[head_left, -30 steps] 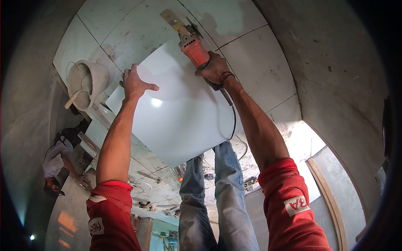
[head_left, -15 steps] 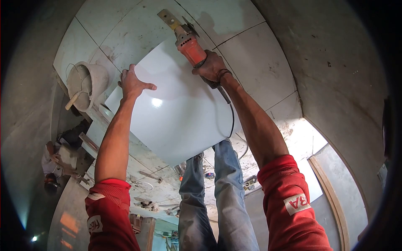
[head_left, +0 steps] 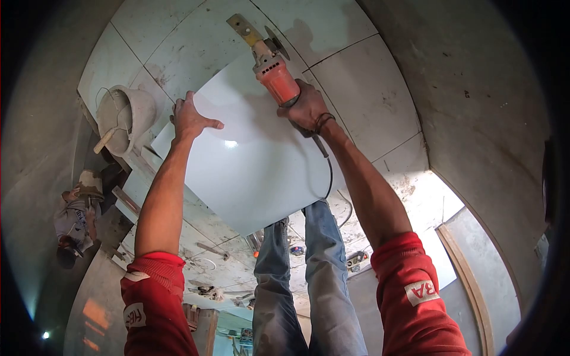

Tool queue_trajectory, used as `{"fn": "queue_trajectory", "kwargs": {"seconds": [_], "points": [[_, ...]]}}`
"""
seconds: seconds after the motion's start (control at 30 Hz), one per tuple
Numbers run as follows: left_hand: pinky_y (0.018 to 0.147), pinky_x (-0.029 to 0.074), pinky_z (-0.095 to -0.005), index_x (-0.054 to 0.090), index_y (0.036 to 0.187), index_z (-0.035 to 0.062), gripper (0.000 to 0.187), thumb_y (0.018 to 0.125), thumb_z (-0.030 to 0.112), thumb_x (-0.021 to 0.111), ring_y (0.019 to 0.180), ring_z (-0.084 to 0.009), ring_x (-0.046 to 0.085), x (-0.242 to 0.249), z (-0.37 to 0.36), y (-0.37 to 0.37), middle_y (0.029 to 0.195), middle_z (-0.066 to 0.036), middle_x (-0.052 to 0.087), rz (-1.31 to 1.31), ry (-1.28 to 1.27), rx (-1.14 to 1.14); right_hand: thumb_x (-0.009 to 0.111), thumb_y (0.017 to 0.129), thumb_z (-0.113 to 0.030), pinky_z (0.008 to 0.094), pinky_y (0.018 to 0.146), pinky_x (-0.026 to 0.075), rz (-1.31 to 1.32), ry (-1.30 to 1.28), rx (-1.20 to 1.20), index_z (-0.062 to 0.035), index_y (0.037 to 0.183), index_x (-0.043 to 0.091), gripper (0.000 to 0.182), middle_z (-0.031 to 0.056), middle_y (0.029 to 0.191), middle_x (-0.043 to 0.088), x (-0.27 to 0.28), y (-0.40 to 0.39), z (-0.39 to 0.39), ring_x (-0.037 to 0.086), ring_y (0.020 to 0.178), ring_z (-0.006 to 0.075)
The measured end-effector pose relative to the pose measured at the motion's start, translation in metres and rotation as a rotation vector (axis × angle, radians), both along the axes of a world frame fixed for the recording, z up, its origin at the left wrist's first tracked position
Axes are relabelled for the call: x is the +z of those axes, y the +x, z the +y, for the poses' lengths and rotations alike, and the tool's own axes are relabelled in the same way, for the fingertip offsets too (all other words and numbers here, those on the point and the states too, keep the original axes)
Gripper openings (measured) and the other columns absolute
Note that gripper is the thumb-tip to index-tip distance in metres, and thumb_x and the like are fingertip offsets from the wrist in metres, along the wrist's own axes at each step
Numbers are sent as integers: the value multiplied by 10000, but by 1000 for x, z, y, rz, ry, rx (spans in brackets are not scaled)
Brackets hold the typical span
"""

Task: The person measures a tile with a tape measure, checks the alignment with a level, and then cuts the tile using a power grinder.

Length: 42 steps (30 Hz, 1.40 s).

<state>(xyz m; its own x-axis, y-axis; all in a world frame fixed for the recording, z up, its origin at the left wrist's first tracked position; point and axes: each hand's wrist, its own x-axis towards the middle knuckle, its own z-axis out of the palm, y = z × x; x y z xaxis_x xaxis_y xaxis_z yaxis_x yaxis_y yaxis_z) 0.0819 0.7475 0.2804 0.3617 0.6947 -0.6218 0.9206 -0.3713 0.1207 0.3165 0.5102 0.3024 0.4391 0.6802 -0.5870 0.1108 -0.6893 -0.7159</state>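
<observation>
A large glossy white tile (head_left: 237,172) lies over the tiled floor in front of my legs. On its left edge rests my left hand (head_left: 191,118), thumb spread across the top and fingers at the rim. My right hand (head_left: 306,105) is wrapped round the rear of a red angle grinder (head_left: 278,80), held above the tile's far right part. The grinder's disc (head_left: 276,44) sits at its far end, beside a yellowish metal plate (head_left: 244,29). From its back a black cord (head_left: 330,172) runs down over the tile towards my legs.
A dirty bucket (head_left: 138,110) with a wooden-handled trowel (head_left: 107,139) stands at the left. Further left, another person (head_left: 74,222) holds a bucket (head_left: 90,183). A wall (head_left: 475,89) rises on the right. Small tools lie on the floor near my legs.
My right hand and the grinder have shifted slightly right, the disc now tilted more into view. My left hand stays on the tile. The other person has moved, and a bucket now shows in their hands.
</observation>
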Motion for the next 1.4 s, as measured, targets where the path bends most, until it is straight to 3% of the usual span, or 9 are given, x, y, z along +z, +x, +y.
{"fn": "queue_trajectory", "kwargs": {"seconds": [0.23, 0.3, 0.47, 0.57, 0.7, 0.9, 1.07, 1.27, 1.4], "points": [[1200, 410, -572, 433, 1566, 164, 1240, 553, 541, 1041, 1406, -400, 522, 7, 8, -5, 1430, -220, 612, -89, -87, -148, 859, 673, -265, 435, 903, 575, 49, -5, -25, -3, 1213, 633, 642, 194, 1019, 748, 42, -35, -33, 732, 955, 360], [1199, 418, -560, 448, 1566, 140, 1221, 583, 586, 1019, 1399, -401, 529, -17, 16, -19, 1424, -222, 619, -167, -109, -101, 829, 677, -264, 480, 927, 588, 39, 16, -64, 3, 1192, 637, 611, 249, 1042, 763, 43, -39, -44, 739, 990, 452], [1181, 423, -602, 441, 1620, 42, 1324, 654, 855, 838, 1435, -426, 500, -33, 26, -32, 1492, -260, 558, -71, 0, -71, 828, 681, -247, 437, 891, 589, 11, 57, -144, -9, 1186, 632, 592, 190, 1021, 753, 20, -35, -75, 742, 947, 363], [1185, 395, -645, 418, 1644, 61, 1357, 657, 922, 772, 1460, -433, 483, -29, 26, -34, 1531, -275, 524, -58, -8, -84, 844, 683, -240, 413, 872, 587, -116, 95, -178, -16, 1176, 627, 583, 153, 1015, 745, 10, -23, -96, 734, 927, 310], [1199, 360, -677, 441, 1636, 78, 1323, 665, 910, 780, 1488, -436, 462, -32, 19, -37, 1572, -279, 496, -89, -16, -16, 880, 679, -253, 401, 864, 587, -70, 50, -269, -26, 1155, 627, 585, 124, 1004, 741, -9, -12, -119, 729, 908, 262], [1205, 411, -600, 452, 1588, -47, 1368, 671, 917, 771, 1495, -426, 475, -28, 18, -38, 1560, -306, 529, -26, 79, -73, 876, 685, -255, 405, 857, 589, -92, 82, -301, -23, 1153, 626, 579, 120, 992, 741, -26, -15, -125, 730, 882, 261], [1028, 561, -534, 602, 1439, -98, 1220, 763, 912, 708, 1222, -470, 690, -10, 22, -38, 1253, -341, 719, -51, 91, -211, 882, 660, -259, 405, 870, 595, -42, 4, -246, -23, 1153, 633, 600, 118, 991, 748, -26, -17, -126, 739, 899, 263], [846, 601, -553, 707, 1276, -120, 1135, 811, 913, 653, 954, -455, 762, 3, 23, -48, 921, -312, 760, -94, 243, -339, 869, 659, -263, 411, 875, 594, -17, 5, -277, -13, 1146, 647, 591, 120, 977, 750, -19, -26, -124, 741, 901, 270], [835, 595, -562, 714, 1245, -134, 1129, 819, 910, 650, 924, -464, 756, 9, 20, -51, 885, -299, 754, -49, 77, -271, 865, 666, -256, 413, 881, 592, -11, 4, -258, -15, 1157, 647, 589, 123, 981, 751, -10, -33, -135, 741, 908, 276]]}}
